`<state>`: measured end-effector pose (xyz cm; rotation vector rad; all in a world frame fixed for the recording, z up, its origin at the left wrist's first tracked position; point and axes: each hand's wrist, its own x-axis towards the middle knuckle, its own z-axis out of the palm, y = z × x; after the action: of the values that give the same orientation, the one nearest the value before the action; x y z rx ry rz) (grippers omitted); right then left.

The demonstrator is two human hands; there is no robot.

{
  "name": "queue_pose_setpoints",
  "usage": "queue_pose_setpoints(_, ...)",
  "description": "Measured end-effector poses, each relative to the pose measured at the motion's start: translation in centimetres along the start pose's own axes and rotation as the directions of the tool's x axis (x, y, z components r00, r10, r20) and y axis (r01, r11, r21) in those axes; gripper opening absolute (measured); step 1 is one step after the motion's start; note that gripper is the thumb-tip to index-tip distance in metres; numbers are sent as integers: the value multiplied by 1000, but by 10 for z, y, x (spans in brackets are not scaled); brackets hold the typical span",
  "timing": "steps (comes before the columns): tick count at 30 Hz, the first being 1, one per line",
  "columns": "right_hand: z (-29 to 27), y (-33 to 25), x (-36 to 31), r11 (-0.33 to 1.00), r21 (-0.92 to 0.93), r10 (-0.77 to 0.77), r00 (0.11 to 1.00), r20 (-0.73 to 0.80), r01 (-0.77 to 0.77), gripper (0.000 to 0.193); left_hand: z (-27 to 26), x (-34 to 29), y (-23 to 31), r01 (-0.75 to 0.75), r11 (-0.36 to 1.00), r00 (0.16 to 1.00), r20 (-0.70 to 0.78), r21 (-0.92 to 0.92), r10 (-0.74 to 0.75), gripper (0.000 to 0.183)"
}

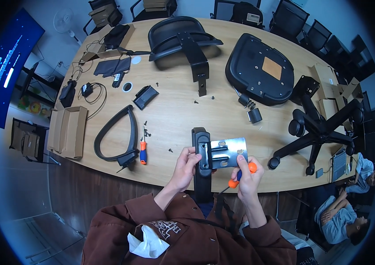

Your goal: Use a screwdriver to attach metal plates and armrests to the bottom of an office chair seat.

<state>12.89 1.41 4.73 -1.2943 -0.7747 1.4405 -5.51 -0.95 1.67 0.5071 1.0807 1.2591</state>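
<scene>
Meeting room with a long oval wooden table (183, 119), ringed by black chairs, strewn with chair parts. Held just above the table's near edge: a black armrest post (202, 163) with a silver metal bracket plate (228, 152) against it, the post's long axis running from the near edge away toward the far side, upper end pointing away from the wearer, lower end hanging below the edge toward the lap. Plate jutting to the right of the post, flat face up. Left hand (184, 168) clamped around the post from the left, fingers curled onto its front. Right hand (247, 174) closed on an orange-handled screwdriver (240, 176), fingertips also touching the plate's lower right corner. Further left along the near edge, a second orange-and-blue screwdriver (143, 152) lying beside a curved black armrest (116, 132), loose screws around. Toward the far edge, a mesh backrest (180, 37) and an upturned seat pan (260, 68). At the right end, a wheeled chair base (320, 130). Cardboard box (68, 132) at the left edge.
</scene>
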Motion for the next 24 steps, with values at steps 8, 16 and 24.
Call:
queue_pose_setpoints(8,-4,2,-4,1000,-20,15,1000,-9,-16,28,-4,4,-10,-46,995,999,-13,88,48,21)
queue_pose_setpoints(16,-11,3,-5,998,-62,-1,1000,-17,0,25,-11,6,-10,31,997,997,67,74,-36,27)
queue_pose_setpoints(24,-5,1,-11,996,-84,-14,1000,-25,12,29,-11,7,-24,-54,993,998,44,102,49,23)
